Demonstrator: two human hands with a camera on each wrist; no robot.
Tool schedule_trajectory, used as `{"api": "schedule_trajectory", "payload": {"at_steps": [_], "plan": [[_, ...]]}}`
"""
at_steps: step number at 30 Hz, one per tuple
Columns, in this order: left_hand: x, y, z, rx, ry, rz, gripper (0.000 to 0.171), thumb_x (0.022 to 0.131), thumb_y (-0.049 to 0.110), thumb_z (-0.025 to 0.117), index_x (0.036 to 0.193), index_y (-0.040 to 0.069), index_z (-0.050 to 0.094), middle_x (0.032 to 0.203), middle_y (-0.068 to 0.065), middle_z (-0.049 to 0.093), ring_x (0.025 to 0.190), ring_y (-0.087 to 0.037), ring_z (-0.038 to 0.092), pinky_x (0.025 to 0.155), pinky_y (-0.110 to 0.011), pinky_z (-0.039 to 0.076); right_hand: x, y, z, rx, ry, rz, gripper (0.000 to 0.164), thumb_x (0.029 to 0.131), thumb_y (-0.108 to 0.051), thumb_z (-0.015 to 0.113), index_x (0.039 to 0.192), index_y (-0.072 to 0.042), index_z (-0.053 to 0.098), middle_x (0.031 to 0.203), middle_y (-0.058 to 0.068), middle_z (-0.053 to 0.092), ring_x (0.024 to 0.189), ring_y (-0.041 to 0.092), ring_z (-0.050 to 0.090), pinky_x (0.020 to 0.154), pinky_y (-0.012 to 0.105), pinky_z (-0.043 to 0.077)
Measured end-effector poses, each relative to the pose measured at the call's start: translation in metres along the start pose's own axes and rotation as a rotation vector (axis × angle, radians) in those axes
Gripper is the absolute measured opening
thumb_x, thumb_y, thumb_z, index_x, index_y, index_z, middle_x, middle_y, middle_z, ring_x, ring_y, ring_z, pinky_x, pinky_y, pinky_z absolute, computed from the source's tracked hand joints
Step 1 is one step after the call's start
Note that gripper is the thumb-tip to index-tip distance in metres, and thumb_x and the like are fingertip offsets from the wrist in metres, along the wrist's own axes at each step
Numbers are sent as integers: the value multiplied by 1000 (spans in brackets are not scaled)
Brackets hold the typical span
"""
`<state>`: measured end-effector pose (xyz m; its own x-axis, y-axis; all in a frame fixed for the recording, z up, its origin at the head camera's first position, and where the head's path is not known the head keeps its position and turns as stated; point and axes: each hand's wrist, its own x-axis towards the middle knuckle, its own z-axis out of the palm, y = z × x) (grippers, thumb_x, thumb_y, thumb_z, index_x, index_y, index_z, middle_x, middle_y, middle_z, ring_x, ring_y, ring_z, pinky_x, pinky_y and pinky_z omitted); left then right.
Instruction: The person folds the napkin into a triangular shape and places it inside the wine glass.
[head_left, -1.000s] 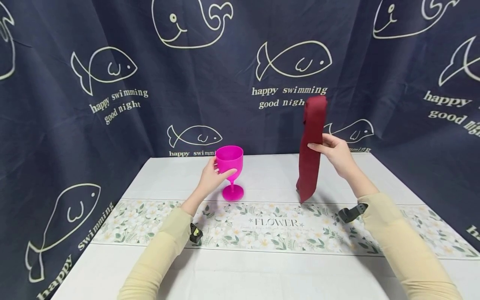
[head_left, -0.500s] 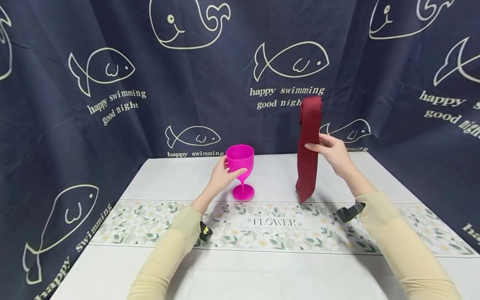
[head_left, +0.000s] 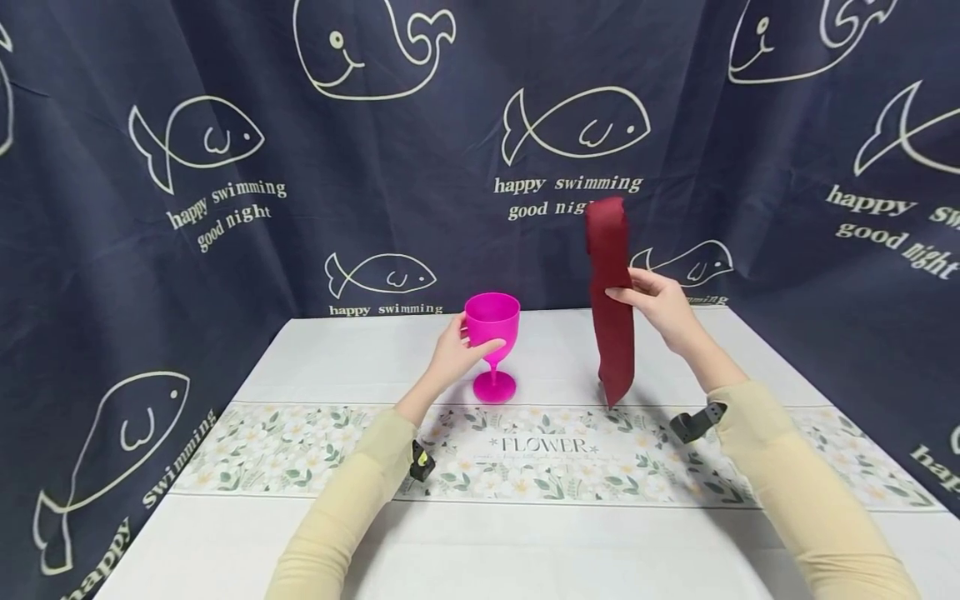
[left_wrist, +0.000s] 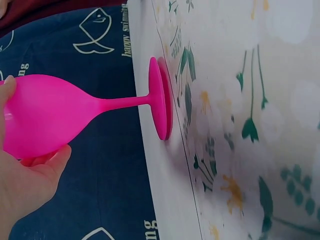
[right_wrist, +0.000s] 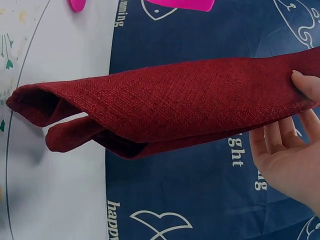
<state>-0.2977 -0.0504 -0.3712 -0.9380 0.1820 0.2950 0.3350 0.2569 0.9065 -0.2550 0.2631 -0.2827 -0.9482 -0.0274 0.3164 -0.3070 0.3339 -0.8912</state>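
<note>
My left hand (head_left: pixel 455 350) holds a bright pink plastic goblet (head_left: pixel 495 333) by its bowl, thumb in front and fingers behind. The goblet stands upright, and its round foot (left_wrist: pixel 158 100) is right at the white cloth, a shadow close beside it. To the right, my right hand (head_left: pixel 662 307) pinches a long folded strip of dark red woven cloth (head_left: pixel 613 325) at its side edge. The strip hangs upright, its top folded over and its lower tip pointed near the table. In the right wrist view, loose loops of the strip (right_wrist: pixel 70 134) show at its lower end.
The table has a white cloth (head_left: pixel 480 542) with a printed flower band (head_left: pixel 315 450) across it, lettered FLOWER. Dark blue curtains (head_left: pixel 420 192) with fish drawings rise behind and at both sides. A small black device (head_left: pixel 697 422) sits at each wrist.
My left hand has moved right with the goblet, bringing it nearer the red cloth strip. My right hand and the strip have shifted slightly left, and the head view has turned a little.
</note>
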Motion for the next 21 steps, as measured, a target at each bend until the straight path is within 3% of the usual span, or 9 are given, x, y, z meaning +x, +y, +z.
{"api": "schedule_trajectory", "payload": {"at_steps": [9, 21], "plan": [[3, 3, 12, -6, -20, -2, 75, 76, 31, 77, 136, 5, 40, 131, -14, 51, 119, -32, 52, 98, -42, 46, 3, -8, -5, -56, -24, -36, 37, 91, -22, 61, 126, -9, 57, 95, -21, 62, 90, -1, 60, 84, 19, 45], [3, 2, 19, -1, -19, -10, 76, 75, 28, 79, 136, 7, 40, 132, -14, 51, 120, -31, 51, 99, -41, 45, 19, -14, -7, -103, -30, -12, 44, 90, -22, 63, 129, -5, 54, 91, -19, 62, 84, -1, 61, 73, 18, 50]]}}
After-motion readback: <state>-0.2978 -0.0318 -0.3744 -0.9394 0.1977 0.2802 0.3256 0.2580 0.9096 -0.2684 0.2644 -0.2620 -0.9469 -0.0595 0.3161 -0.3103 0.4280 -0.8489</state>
